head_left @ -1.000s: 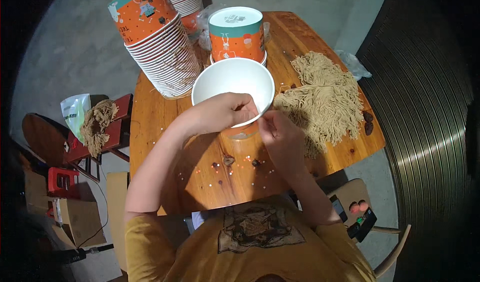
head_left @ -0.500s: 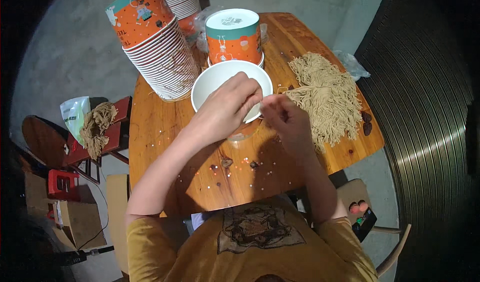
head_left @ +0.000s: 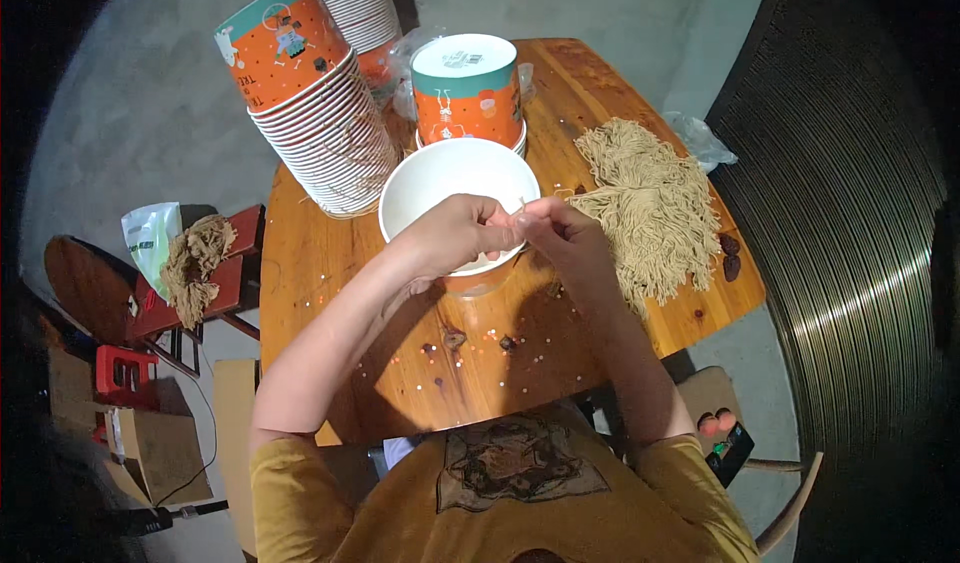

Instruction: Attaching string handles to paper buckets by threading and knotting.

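Observation:
A white-lined paper bucket (head_left: 455, 168) stands upright on the wooden table, its mouth facing me. At its near right rim my left hand (head_left: 458, 235) and my right hand (head_left: 570, 240) meet, fingertips pinched together. A short, thin pale strand end pokes up between them and looks like yarn; the fingers hide most of it. Just beyond my right hand, a loose loop leads to a heap of tan yarn (head_left: 655, 213) at the table's right.
Behind the bucket stands an upside-down orange and teal bucket (head_left: 465, 93). A tall leaning stack of buckets (head_left: 325, 143) is at the left, another farther back. Small beads and dark lumps (head_left: 455, 339) lie on the near table (head_left: 400, 403). A red stool (head_left: 240, 248) holds more yarn.
My left hand has turned and dropped slightly, its thumb now pointing to the right hand. The fingertips of both hands have come together, and the pale strand end now shows.

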Demonstrator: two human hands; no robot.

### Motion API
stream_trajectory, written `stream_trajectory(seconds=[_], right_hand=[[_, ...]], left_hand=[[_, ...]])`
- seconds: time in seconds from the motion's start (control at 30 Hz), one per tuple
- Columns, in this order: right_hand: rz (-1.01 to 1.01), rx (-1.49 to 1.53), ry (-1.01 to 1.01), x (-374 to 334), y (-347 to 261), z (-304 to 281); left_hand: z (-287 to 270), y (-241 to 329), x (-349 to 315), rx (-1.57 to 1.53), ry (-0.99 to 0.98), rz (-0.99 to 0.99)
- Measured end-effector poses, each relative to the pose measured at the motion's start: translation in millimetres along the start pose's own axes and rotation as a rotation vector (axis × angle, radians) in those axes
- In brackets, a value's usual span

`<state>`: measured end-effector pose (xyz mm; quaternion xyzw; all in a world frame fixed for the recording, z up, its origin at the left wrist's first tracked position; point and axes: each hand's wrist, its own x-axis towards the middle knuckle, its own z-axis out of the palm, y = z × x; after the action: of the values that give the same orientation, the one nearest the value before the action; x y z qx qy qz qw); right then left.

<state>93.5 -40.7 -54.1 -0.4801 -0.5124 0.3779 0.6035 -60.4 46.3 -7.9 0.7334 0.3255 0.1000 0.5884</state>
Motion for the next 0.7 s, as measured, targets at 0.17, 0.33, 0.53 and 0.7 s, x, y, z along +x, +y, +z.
stream_trajectory(seconds=[0.17, 0.33, 0.53, 0.7], right_hand=[[0.033, 0.024, -0.133, 2, -11, -19], [-0.003, -0.07, -0.346, 16, -43, -30], [-0.131, -0.313, -0.397, 37, -58, -24], [-0.402, -0.541, -0.132, 42, -36, -25]], left_hand=[[0, 0, 4, -0.121, 0.044, 0.102], [-1, 6, 5, -0.226, 0.036, 0.083], [-2, 1, 17, -0.221, -0.07, 0.077], [-6, 1, 18, -0.285, -0.15, 0.068]])
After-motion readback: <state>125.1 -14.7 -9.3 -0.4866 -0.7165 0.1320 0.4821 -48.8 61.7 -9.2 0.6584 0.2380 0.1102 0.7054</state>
